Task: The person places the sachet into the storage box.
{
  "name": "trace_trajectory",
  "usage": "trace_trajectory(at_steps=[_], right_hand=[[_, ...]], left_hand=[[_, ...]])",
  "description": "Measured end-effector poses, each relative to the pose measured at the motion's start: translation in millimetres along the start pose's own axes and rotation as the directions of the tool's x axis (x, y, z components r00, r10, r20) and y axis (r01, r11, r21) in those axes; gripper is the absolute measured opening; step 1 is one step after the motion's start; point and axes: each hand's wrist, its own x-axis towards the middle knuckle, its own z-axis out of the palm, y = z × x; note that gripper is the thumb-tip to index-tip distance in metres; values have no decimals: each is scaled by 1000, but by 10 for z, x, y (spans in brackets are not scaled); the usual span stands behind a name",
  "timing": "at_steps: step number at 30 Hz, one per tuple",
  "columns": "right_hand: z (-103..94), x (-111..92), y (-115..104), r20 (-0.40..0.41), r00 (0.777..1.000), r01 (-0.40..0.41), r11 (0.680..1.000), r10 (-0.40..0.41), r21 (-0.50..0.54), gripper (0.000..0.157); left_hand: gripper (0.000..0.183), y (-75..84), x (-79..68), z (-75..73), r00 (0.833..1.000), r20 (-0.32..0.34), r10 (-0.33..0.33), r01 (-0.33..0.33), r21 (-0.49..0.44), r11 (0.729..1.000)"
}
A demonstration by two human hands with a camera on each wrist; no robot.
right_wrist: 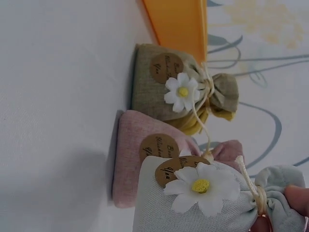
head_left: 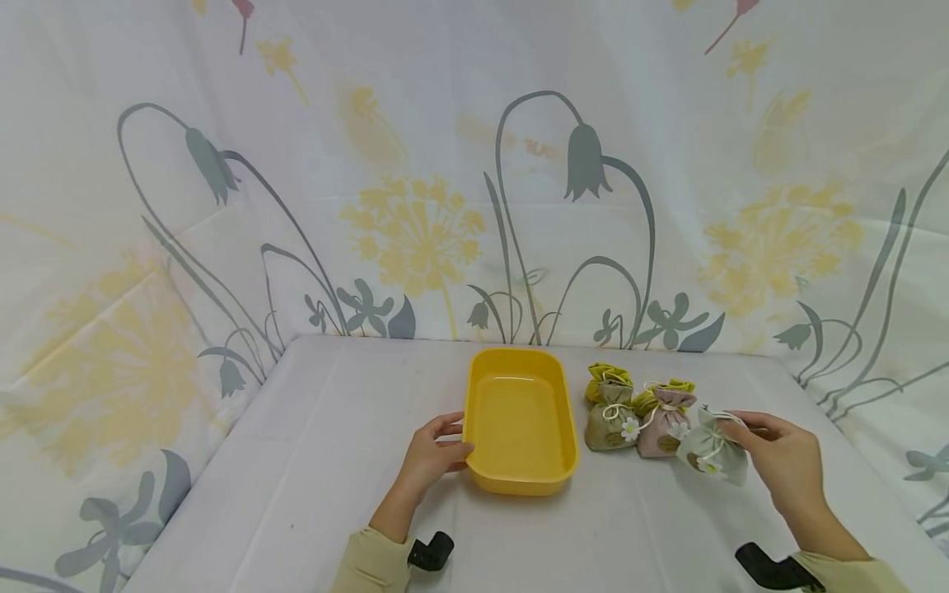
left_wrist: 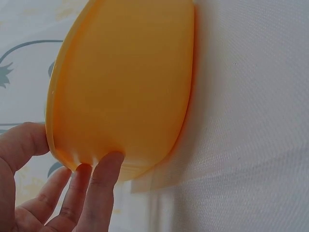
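A yellow plastic tray (head_left: 523,487) stands in the middle of the table in the head view. My left hand (head_left: 437,449) grips its left side, thumb at the rim and fingertips against the outer wall (left_wrist: 130,87). On the right, my right hand (head_left: 786,457) pinches the gathered neck of a pale grey drawstring pouch (head_left: 730,463), which hangs tilted. This pouch bears a white flower (right_wrist: 202,187) and a round brown tag. Just left of it are a pink pouch (head_left: 656,436) and an olive-brown pouch (head_left: 604,432). Whether the pale pouch touches the table is unclear.
Mustard-yellow pouches (head_left: 599,375) stand behind the front row, partly hidden. White cloth covers the table (head_left: 296,461). A flower-printed curtain (head_left: 430,148) rises along the back and sides. Black wrist mounts (head_left: 432,552) show near both sleeves.
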Motion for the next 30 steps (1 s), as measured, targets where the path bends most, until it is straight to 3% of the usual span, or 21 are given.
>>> trace_trajectory(at_steps=[10,17,25,30], right_hand=[[56,-71,-188,34,999,15,1000,-16,18,35],[198,-94,-313,58,997,40,998,-42,40,46],[391,-78,-409,97,991,81,991,-91,104,47],[562,-15,-341,123,980,119,961,-153,249,35]], left_hand=[[53,5,8,-5,1000,-18,15,-15,35,999],[52,-3,16,-9,1000,-22,16,-15,42,999],[52,11,28,-16,1000,-25,15,-14,47,999],[53,9,25,-20,1000,-20,13,-12,32,999]])
